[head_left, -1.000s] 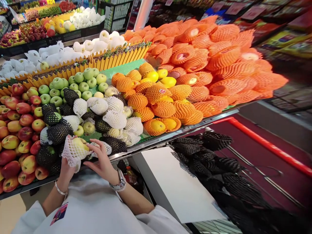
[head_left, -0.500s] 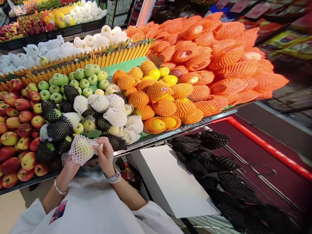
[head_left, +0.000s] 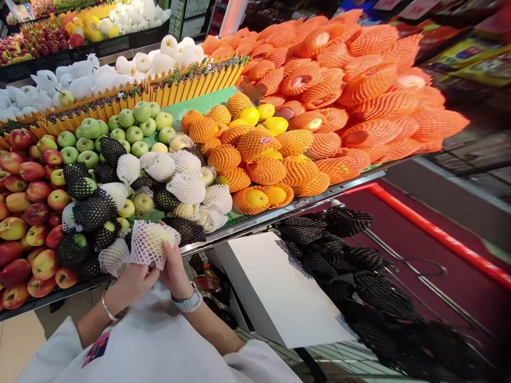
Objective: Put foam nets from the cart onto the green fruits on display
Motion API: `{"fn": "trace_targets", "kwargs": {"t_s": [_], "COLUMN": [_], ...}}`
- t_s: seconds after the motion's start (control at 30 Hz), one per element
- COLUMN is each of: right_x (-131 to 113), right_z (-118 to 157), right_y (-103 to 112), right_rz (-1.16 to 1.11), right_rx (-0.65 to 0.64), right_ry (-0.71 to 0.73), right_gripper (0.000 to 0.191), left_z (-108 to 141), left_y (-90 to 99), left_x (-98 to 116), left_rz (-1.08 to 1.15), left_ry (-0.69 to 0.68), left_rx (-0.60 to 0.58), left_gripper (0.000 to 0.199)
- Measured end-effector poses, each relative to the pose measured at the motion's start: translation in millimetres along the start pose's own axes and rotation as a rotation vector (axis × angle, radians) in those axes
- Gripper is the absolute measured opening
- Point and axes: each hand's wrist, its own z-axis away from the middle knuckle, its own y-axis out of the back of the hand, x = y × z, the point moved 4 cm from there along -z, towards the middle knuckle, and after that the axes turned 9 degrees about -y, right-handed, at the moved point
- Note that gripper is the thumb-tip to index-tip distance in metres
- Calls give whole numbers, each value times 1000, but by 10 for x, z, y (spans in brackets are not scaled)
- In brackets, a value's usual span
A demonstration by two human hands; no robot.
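A pale yellow-green fruit (head_left: 155, 240) is wrapped in a white foam net sleeve (head_left: 140, 250) and held over the stand's front edge. My right hand (head_left: 174, 270) clasps its right side, thumb pressed against it and most other fingers behind. Below and to the left, my left hand (head_left: 133, 284) has its fingers bent at the net's lower edge, partly hidden by it. Just left of the net lies another white-netted fruit (head_left: 115, 256). Black-netted fruit (head_left: 74, 248) sits further left among loose ones.
Red apples (head_left: 36, 214) fill the stand's left side, green apples (head_left: 88, 143) the back. Orange-netted fruit (head_left: 339, 101) is heaped to the right. A metal edge (head_left: 279, 215) borders the stand. A white box (head_left: 275, 287) and a pile of black foam nets (head_left: 359, 276) are in a cart at lower right.
The netted fruit has shifted right and is turned. My right hand went from pinching the net's edge to clasping the fruit's side; my left hand moved right, under it.
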Motion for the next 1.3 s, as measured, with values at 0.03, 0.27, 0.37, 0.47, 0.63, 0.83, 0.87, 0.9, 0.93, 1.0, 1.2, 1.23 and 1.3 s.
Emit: {"fn": "trace_targets", "kwargs": {"t_s": [0.03,0.27,0.37,0.47,0.63,0.83,0.87,0.9,0.93,1.0,1.2,1.23,1.3], "right_x": [-29,-275,-305,-322,-375,-499,-528,-557,-592,-673,-735,-680,-497], "right_z": [-31,-79,10,104,117,1,-15,-27,-32,-12,354,457,676], "right_y": [63,463,362,177,36,282,358,439,527,738,1765,1984,2418], "right_rz": [-27,-13,113,400,945,768,702,645,598,535,500,491,485], "right_rx": [49,230,101,-35,-216,-33,53,131,207,367,856,948,1152], "right_ry": [12,173,208,274,359,455,478,500,528,583,554,542,505], "right_gripper": [75,64,64,67,57,55,51,46,41,35,37,38,38], "left_z": [45,90,-77,-145,-43,-417,-560,-715,-872,-1144,-1331,-1306,-1263], "left_y": [26,387,332,59,-84,290,334,345,325,209,-177,-203,-234], "left_x": [87,231,-16,-103,-156,-64,-8,36,59,62,-72,-98,-142], "left_rz": [-8,493,704,794,718,213,13,-168,-328,-587,-878,-892,-906], "left_ry": [-31,-171,37,169,140,-100,-158,-191,-192,-168,-177,-188,-216], "left_rx": [-140,-87,295,226,256,310,282,234,173,36,-72,-76,-87], "left_gripper": [28,47,66,88,63,59,58,56,55,58,68,69,70]}}
